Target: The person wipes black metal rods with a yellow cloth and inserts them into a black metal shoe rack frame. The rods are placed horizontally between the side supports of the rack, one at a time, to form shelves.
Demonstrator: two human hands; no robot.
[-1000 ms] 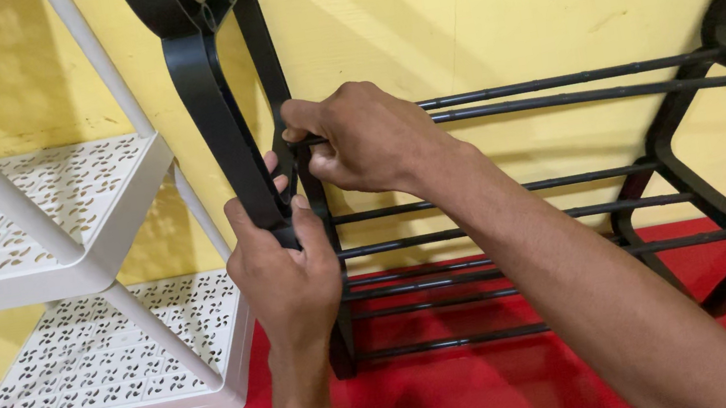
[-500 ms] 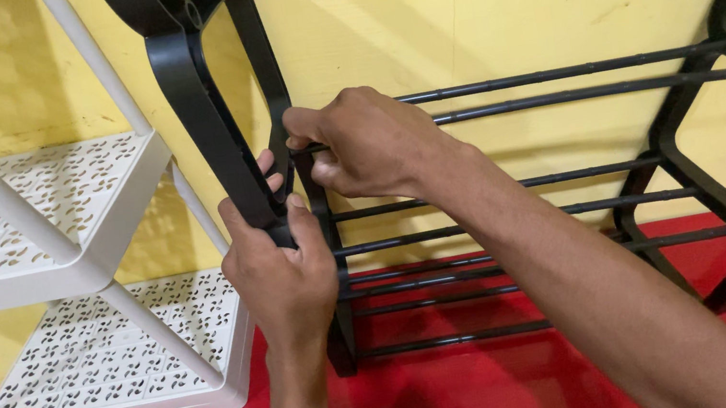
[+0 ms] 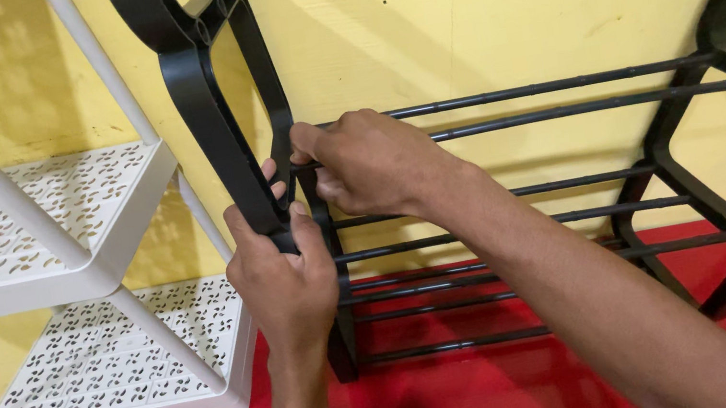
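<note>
Gripping the black side frame [image 3: 220,129] of the rack, the left hand [image 3: 283,280] is clenched around it — the right hand [image 3: 366,160] pinches a black rod [image 3: 548,87] end just beside, near the white shelf [image 3: 47,234] at left.

Left hand [image 3: 285,275] clenched, right hand [image 3: 366,163] pinching

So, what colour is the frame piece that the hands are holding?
Black. The frame piece shows best in the head view, gripped by the left hand and right hand.
</note>
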